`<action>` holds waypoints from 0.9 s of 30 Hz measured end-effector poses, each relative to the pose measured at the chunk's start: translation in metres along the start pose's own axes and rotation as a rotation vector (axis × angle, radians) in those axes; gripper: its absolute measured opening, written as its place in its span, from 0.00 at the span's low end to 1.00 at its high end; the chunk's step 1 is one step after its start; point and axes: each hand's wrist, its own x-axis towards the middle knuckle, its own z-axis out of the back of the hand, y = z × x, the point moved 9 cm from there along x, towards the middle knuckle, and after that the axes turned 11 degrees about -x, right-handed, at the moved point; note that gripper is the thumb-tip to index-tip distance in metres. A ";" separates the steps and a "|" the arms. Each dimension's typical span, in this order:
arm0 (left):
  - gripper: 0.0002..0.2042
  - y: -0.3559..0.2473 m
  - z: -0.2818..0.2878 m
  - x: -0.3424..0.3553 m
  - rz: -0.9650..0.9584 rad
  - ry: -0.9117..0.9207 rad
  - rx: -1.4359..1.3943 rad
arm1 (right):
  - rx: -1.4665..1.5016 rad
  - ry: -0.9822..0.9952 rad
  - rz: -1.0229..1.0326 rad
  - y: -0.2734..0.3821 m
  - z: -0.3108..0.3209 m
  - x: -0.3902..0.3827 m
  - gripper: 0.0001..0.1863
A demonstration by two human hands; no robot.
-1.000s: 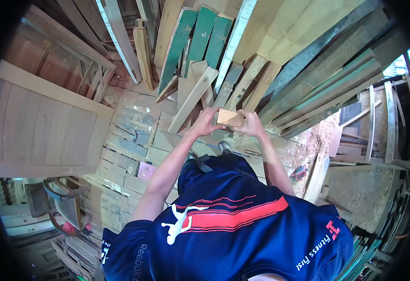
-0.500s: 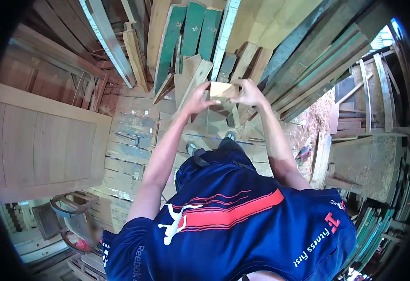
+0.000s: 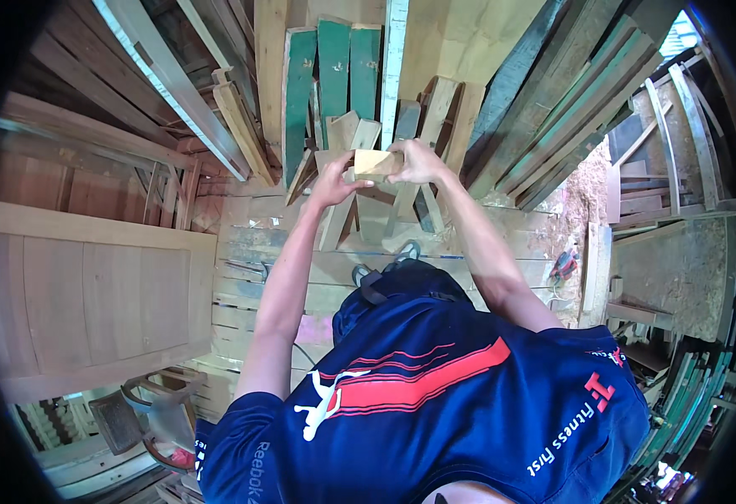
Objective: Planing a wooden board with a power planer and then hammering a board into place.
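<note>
Gripping wooden block (image 3: 374,162), left hand (image 3: 332,184) part-closed, right hand (image 3: 419,163) curled against it

One held wooden block (image 3: 375,163), three upright green boards (image 3: 334,69), two shoes (image 3: 409,250)

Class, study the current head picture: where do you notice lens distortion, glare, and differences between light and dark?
Head view: black rounding swallows the corners, and pale slats near the right rim look bowed; head view: a bright gap glares at upper right; head view: the wooden block between left hand and right hand shows a bright end above a darker side.
</note>
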 end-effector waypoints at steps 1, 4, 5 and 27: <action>0.33 -0.003 0.005 0.004 0.005 0.007 0.002 | -0.002 0.020 -0.038 0.001 0.002 0.003 0.30; 0.36 -0.020 0.010 0.017 -0.017 -0.003 0.071 | 0.080 0.024 -0.055 -0.022 -0.007 0.025 0.31; 0.33 -0.018 0.014 0.019 0.009 -0.047 0.117 | 0.077 -0.062 0.062 -0.019 -0.002 0.033 0.31; 0.43 0.066 -0.032 0.011 -0.109 0.127 0.164 | -0.244 -0.103 -0.654 -0.081 -0.069 -0.012 0.50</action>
